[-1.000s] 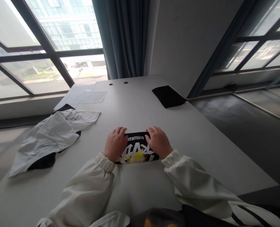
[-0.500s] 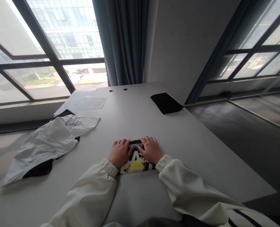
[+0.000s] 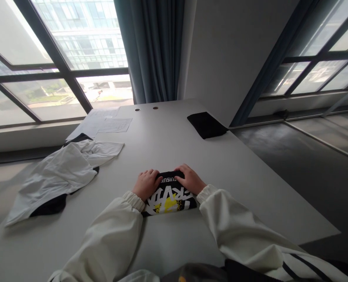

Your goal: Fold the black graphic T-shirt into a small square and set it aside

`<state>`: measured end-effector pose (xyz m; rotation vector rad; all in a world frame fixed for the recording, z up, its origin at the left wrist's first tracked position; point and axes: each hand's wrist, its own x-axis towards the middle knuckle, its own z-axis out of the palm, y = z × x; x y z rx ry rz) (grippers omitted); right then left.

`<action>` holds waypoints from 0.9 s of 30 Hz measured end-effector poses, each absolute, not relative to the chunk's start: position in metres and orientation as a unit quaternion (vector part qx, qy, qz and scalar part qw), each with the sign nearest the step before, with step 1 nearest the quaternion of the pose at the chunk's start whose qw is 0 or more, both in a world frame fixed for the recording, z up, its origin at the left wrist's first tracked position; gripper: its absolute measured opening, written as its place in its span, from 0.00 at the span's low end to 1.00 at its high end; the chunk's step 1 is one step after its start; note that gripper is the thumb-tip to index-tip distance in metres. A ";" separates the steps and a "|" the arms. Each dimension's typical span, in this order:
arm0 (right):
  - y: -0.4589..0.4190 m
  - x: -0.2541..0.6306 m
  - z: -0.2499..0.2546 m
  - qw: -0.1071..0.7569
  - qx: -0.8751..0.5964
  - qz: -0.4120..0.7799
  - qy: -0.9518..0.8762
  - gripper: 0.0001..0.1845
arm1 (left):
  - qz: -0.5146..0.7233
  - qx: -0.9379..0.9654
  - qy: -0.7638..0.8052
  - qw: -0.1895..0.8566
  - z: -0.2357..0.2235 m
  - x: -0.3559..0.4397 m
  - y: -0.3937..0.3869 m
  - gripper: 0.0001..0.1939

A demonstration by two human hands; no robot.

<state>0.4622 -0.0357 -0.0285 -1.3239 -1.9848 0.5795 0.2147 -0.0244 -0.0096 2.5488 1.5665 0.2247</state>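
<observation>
A folded black T-shirt (image 3: 169,196) with white lettering and a yellow print lies flat on the table in front of me. My left hand (image 3: 147,185) grips its far left corner, thumb on top and fingers curled at the edge. At the far right corner my right hand (image 3: 189,179) holds the cloth in the same manner, its thumb over the printed side. The fingertips' undersides are hidden.
A crumpled white garment with black parts (image 3: 65,168) lies at the left. Paper sheets (image 3: 114,125) rest at the far left of the white table (image 3: 238,188). A folded black cloth (image 3: 207,125) sits near the right edge. Curtain (image 3: 153,51) and windows stand beyond.
My hands have moved outward to the shirt's far corners, the right one more, and the thumbs are farther apart. More of the lettering shows now.
</observation>
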 end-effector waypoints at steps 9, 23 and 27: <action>-0.023 0.461 -0.026 0.400 -0.508 0.122 -0.753 0.19 | 0.143 0.819 0.555 -0.008 -0.009 0.210 -0.013 0.16; -0.052 0.428 -0.025 0.094 -0.616 0.108 -0.775 0.35 | 0.116 0.838 0.532 0.037 -0.035 0.221 -0.046 0.33; -0.047 0.442 -0.028 0.082 -0.623 0.125 -0.768 0.36 | 0.118 0.817 0.563 0.048 -0.047 0.190 -0.046 0.35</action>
